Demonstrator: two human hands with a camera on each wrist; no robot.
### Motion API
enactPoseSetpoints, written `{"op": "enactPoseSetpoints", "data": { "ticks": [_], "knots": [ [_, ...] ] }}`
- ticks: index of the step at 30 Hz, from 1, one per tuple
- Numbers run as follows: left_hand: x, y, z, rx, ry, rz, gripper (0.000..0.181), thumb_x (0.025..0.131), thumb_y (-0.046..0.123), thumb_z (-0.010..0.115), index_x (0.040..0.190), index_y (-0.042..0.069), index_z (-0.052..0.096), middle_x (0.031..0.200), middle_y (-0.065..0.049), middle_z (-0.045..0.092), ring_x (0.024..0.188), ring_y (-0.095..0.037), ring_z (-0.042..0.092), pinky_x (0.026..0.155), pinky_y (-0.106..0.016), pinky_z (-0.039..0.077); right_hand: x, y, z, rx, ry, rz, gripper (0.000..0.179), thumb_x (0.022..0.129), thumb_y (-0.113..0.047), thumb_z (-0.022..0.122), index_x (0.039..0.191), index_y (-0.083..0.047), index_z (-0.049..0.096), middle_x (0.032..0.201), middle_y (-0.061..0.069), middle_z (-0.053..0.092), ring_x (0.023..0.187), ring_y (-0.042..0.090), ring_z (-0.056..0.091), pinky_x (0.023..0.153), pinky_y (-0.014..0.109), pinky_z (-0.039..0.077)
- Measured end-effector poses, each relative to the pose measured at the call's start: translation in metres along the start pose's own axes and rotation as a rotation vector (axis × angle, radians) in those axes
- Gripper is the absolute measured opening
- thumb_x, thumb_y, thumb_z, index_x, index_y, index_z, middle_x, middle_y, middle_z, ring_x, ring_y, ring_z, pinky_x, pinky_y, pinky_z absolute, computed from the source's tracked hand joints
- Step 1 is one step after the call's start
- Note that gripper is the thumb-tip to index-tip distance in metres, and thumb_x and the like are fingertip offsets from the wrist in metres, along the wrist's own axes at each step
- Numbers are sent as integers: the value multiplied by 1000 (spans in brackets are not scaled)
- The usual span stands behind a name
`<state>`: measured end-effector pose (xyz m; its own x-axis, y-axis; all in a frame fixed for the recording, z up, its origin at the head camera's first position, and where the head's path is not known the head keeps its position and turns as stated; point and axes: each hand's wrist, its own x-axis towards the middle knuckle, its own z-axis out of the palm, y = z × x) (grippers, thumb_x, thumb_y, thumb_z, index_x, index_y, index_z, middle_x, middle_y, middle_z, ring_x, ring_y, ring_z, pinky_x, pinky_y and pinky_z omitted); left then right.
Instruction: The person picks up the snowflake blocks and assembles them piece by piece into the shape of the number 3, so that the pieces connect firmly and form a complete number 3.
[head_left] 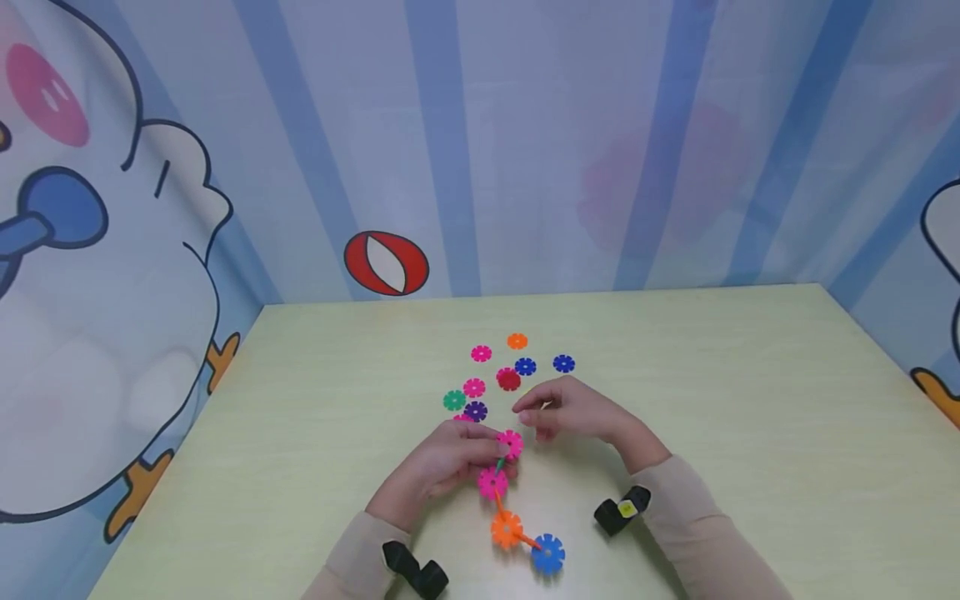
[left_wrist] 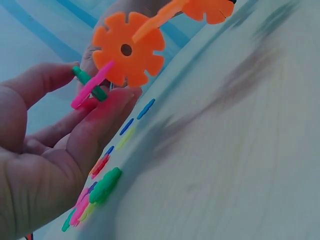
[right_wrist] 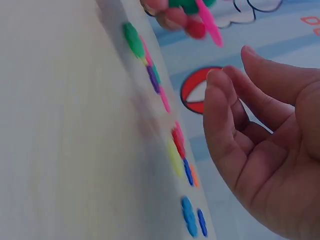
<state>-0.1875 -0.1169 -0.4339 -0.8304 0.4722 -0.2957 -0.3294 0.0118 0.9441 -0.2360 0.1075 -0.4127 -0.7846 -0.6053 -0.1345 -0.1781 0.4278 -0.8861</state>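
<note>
My left hand [head_left: 453,458] pinches a linked chain of notched plastic flower discs above the table. In the left wrist view its thumb and fingers hold a green disc [left_wrist: 99,93], seen edge-on and crossed by a pink one. Pink discs stand at the upper end [head_left: 513,442] and further down, followed by an orange disc [head_left: 506,529] and, at the low end, a blue disc [head_left: 548,555]. To the right of the chain's upper end, my right hand [head_left: 577,410] hovers with bent fingers, thumb apart from them and nothing between.
Several loose discs lie on the pale table [head_left: 750,400] beyond the hands, among them an orange disc [head_left: 517,341], a red disc [head_left: 508,380], a green disc [head_left: 453,401] and a purple disc [head_left: 476,411]. A printed cloth wall [head_left: 525,150] rises behind the table's far edge.
</note>
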Motion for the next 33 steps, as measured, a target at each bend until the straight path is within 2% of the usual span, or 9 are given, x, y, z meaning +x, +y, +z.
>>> {"op": "enactPoseSetpoints", "data": {
  "ticks": [8,14,20,26,33],
  "knots": [
    [1,-1,-2,12,27,12,30,91,9,63,113,-13,62,91,-15,73,86,-24,72,76,-30,57,-11,13,-34,-97,178,65,32,90,-20,68,116,-1,66,94,7,65,78,22,58,69,35,54],
    [1,-1,-2,-17,28,21,28,91,6,62,111,-14,61,88,-13,73,84,-23,72,74,-29,57,-13,26,-47,-146,264,135,34,88,-21,71,116,-3,67,96,8,63,82,21,54,70,30,49],
    [1,-1,-2,-23,30,27,28,91,5,61,111,-14,61,88,-13,73,84,-23,72,75,-29,57,-9,36,-48,-115,261,169,32,88,-18,70,116,-3,67,97,9,61,84,21,53,71,29,48],
    [1,0,-2,-39,28,29,28,91,3,60,112,-15,59,88,-12,73,83,-22,72,75,-29,57,-7,41,-44,-127,237,156,32,87,-16,70,116,-2,66,99,8,61,88,21,52,76,29,46],
    [-1,2,0,-45,15,31,27,91,4,61,110,-15,59,86,-11,73,82,-20,72,77,-30,57,-3,42,-39,-158,233,157,34,83,-15,75,114,-1,67,96,7,61,86,20,50,74,28,44]
  ]
}}
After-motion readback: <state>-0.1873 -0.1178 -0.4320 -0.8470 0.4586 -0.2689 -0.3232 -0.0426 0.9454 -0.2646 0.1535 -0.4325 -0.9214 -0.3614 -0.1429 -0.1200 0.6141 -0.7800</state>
